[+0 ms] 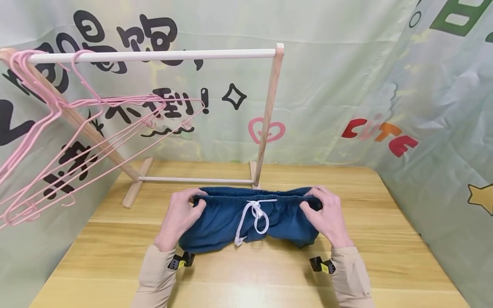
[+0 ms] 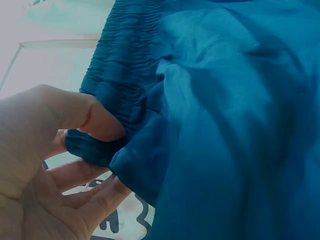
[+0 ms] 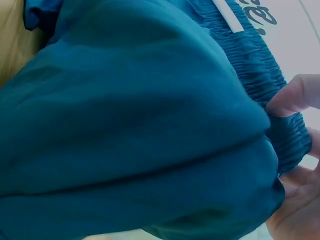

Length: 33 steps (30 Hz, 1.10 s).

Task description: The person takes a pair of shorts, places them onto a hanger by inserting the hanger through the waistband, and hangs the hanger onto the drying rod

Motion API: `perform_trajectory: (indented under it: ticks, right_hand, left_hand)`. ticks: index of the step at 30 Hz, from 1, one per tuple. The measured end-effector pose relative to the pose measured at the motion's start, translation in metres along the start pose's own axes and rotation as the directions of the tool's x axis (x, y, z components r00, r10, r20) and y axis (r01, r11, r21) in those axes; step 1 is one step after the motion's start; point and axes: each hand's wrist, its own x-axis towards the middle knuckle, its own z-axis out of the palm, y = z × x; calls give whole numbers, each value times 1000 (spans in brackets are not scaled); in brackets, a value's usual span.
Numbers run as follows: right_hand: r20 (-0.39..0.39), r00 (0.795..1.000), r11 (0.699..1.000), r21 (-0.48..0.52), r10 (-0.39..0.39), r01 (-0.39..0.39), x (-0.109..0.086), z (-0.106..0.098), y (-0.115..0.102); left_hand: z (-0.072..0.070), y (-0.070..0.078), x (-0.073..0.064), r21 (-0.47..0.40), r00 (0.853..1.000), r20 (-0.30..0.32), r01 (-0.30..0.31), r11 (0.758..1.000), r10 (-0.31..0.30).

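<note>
Dark blue shorts [image 1: 227, 218] with an elastic waistband and a white drawstring [image 1: 257, 214] tied in a bow hang stretched between both hands over the table. My left hand [image 1: 180, 216] pinches the left end of the waistband, thumb in front; the left wrist view shows the thumb pressing the gathered waistband [image 2: 120, 75]. At the opposite end, my right hand [image 1: 327, 211] grips the waistband the same way, and its thumb lies on the ruffled elastic [image 3: 255, 65] in the right wrist view. The waist opening faces up, and the legs droop toward the tabletop.
Behind the shorts stands a wooden rack [image 1: 265, 111] with a white top rail [image 1: 173, 54]. Several pink hangers [image 1: 96, 100] hang at its left end, reaching over the table's left side. The wooden table [image 1: 389, 252] meets printed curtains [image 1: 327, 85] at the back and sides.
</note>
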Motion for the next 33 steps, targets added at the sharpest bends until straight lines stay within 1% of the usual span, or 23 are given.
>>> perform_trajectory:
  ticks: [2,5,7,9,11,13,15,17,18,20,22,24,25,27,28,29,30,31,32,33]
  right_hand:
    - [8,1000,1000,8,8,-8,0,0,-1]
    - [18,999,999,33,28,-29,-1,0,-1]
    - [22,999,997,55,45,-47,-1,1,-2]
    - [16,998,995,69,68,-69,-1,2,-3]
    - [2,996,994,69,87,-87,0,4,-4]
    - [-24,995,993,65,100,-98,0,6,-5]
    - [-51,994,994,57,97,-94,1,8,-6]
    - [-69,995,996,52,77,-74,1,10,-7]
    - [-72,995,997,48,65,-62,1,10,-7]
    - [-70,997,998,44,39,-36,1,12,-8]
    - [-61,998,999,44,24,-21,1,13,-9]
    - [-55,998,999,49,18,-16,1,14,-10]
    - [-54,998,999,52,19,-16,1,14,-10]
    - [-50,998,998,57,23,-20,1,14,-9]
    - [-47,999,998,60,25,-22,1,14,-9]
    - [-43,999,998,59,27,-24,1,14,-9]
    - [-36,999,998,59,31,-29,1,14,-9]
    - [-29,999,998,61,36,-34,0,14,-9]
    - [-22,999,997,63,40,-39,0,14,-9]
    - [-16,999,997,65,45,-44,0,13,-9]
  left_hand:
    - [0,0,0,4,1000,-29,-3,1000,3]
    - [-1,1,1,7,998,-58,0,1000,1]
    - [-1,2,1,8,998,-62,8,1000,-8]
    - [-1,3,1,4,998,-45,33,999,-33]
    - [-1,5,1,0,997,1,74,997,-74]
    - [0,7,0,-2,988,81,131,991,-130]
    - [0,9,0,3,968,178,181,983,-179]
    - [0,10,-1,18,943,261,208,978,-205]
    - [0,10,-1,20,932,297,214,977,-211]
    - [-1,11,-2,14,916,344,218,976,-209]
    - [-4,10,-2,-10,911,365,208,978,-190]
    - [-7,9,-2,-43,917,362,197,979,-169]
    - [-10,9,-1,-56,926,342,188,981,-158]
    - [-16,8,1,-76,959,253,148,986,-124]
    - [-20,8,3,-83,976,189,125,989,-108]
    - [-24,7,4,-84,990,105,100,991,-91]
    - [-29,6,7,-79,998,19,69,995,-67]
    - [-35,5,9,-65,997,-66,32,997,-37]
    - [-41,3,12,-49,990,-143,0,999,-7]
    - [-48,1,14,-29,978,-210,-26,999,19]
